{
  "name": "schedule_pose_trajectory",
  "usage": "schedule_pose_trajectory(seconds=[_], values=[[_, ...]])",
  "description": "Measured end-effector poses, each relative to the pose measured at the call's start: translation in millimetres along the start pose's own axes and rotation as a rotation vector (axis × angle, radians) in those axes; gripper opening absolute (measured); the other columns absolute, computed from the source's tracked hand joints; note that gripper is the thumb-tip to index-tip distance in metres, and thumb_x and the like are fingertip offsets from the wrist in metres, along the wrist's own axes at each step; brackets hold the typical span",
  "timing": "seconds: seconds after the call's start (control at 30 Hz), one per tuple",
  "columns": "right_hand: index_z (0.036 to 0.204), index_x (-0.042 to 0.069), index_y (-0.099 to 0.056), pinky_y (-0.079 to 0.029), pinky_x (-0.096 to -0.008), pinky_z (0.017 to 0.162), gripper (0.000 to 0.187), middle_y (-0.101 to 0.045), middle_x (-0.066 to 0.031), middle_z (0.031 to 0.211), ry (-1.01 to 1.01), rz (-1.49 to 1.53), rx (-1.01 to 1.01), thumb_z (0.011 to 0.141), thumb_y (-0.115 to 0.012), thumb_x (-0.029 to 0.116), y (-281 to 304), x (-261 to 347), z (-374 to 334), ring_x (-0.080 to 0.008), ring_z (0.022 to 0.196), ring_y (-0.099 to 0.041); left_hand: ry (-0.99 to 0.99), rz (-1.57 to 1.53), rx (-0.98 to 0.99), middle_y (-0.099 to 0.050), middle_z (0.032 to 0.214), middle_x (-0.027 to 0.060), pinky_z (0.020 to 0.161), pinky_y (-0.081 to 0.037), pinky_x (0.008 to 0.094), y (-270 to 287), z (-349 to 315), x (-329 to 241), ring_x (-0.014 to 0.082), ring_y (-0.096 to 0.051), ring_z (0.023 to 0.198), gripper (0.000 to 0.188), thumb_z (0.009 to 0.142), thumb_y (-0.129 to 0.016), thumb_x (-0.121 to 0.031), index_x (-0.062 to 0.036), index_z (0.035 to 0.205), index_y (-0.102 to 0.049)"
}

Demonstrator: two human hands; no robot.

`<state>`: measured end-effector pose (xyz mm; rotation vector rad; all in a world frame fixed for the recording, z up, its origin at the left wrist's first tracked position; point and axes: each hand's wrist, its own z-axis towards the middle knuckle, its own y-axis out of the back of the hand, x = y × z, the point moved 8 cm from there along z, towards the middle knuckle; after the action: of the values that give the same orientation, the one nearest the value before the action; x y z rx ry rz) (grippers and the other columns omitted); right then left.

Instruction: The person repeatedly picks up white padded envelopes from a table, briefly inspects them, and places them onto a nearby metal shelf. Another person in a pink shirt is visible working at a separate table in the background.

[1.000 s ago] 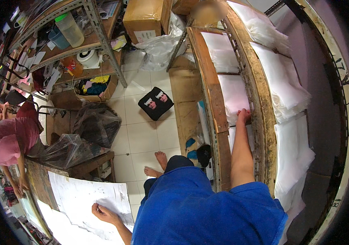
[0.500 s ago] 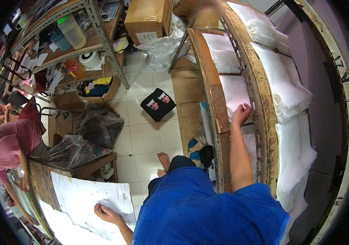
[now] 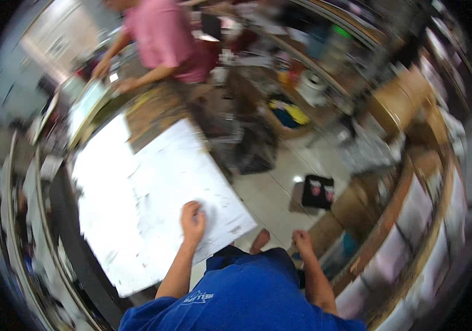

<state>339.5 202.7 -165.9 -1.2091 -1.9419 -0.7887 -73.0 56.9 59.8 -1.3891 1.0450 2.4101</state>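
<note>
My left hand (image 3: 193, 222) is over the near right part of a white, smudged sheet (image 3: 178, 165) on the table, its fingers curled in. Whether anything is inside them is hidden, and I cannot tell whether the hand touches the sheet. To the right, off the table, my right hand (image 3: 302, 241) hangs in the air above the floor, loosely closed with nothing seen in it. A black folded cloth (image 3: 317, 191) with two printed pictures lies beyond it.
Across the table a person in a pink shirt (image 3: 161, 36) works at a frame (image 3: 89, 113). Rack shelves with stacked pale sheets (image 3: 387, 256) run along the right. A cardboard box (image 3: 398, 102), clear plastic (image 3: 371, 151) and a dark plastic-wrapped bundle (image 3: 249, 146) stand farther back.
My view has swung left toward the table, blurring the scene. My right hand has come away from the sheets on the rack and now hangs lower, near my body. The left hand remains over the table.
</note>
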Motion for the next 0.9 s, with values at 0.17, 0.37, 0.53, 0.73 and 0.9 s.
schedule_pose_trajectory(seconds=[0.17, 0.37, 0.53, 0.73, 0.9], values=[[0.075, 0.004, -0.057, -0.04, -0.0303, 0.047, 0.024, -0.055, -0.0035, 0.065, -0.084, -0.086, 0.313, 0.09, -0.053, 0.021, -43.3, -57.0, -25.8, -0.014, 0.05, -0.048, 0.018, -0.102, 0.045, -0.059, 0.099, 0.0161, 0.075, -0.048, 0.0337, 13.5, 1.1, -17.2, 0.0291, -0.058, 0.087, 0.017, 0.077, -0.061, -0.006, 0.0015, 0.093, -0.059], [0.082, 0.001, -0.059, -0.043, -0.0309, 0.051, 0.023, -0.058, -0.0051, 0.068, -0.188, -0.301, 0.104, 0.089, -0.053, 0.022, -42.1, -48.5, -55.4, -0.0142, 0.058, -0.053, -0.055, -0.255, 0.144, -0.059, 0.093, 0.0152, 0.077, -0.047, 0.0335, 25.5, -1.1, -8.4, 0.0287, -0.058, 0.087, 0.016, 0.081, -0.059, -0.006, 0.0019, 0.094, -0.059], [0.096, -0.004, -0.06, -0.046, -0.032, 0.054, 0.027, -0.061, -0.0107, 0.076, -0.144, -0.328, 0.069, 0.088, -0.053, 0.021, -51.2, -57.0, -51.5, -0.0184, 0.062, -0.057, 0.095, -0.355, 0.336, -0.059, 0.091, 0.0149, 0.075, -0.047, 0.0342, 36.7, -4.1, 3.5, 0.0289, -0.058, 0.083, 0.015, 0.081, -0.06, -0.009, 0.0011, 0.092, -0.059], [0.09, -0.004, -0.063, -0.045, -0.0307, 0.057, 0.027, -0.058, -0.0062, 0.07, -0.189, -0.275, 0.046, 0.086, -0.055, 0.021, -99.2, -70.3, -90.7, -0.0137, 0.063, -0.055, -0.053, -0.009, 0.233, -0.061, 0.102, 0.0131, 0.084, -0.046, 0.0378, 106.2, -13.1, 11.5, 0.0297, -0.057, 0.098, 0.017, 0.08, -0.061, -0.009, -0.001, 0.096, -0.061], [0.077, -0.002, -0.057, -0.041, -0.0322, 0.052, 0.021, -0.056, -0.0069, 0.067, -0.159, -0.432, 0.189, 0.084, -0.05, 0.016, -117.2, -114.8, -96.1, -0.0134, 0.059, -0.051, -0.166, 0.262, 0.128, -0.058, 0.115, 0.0152, 0.097, -0.038, 0.0421, 150.0, -24.3, 28.2, 0.0326, -0.049, 0.115, 0.024, 0.075, -0.064, -0.008, -0.0008, 0.098, -0.061]])
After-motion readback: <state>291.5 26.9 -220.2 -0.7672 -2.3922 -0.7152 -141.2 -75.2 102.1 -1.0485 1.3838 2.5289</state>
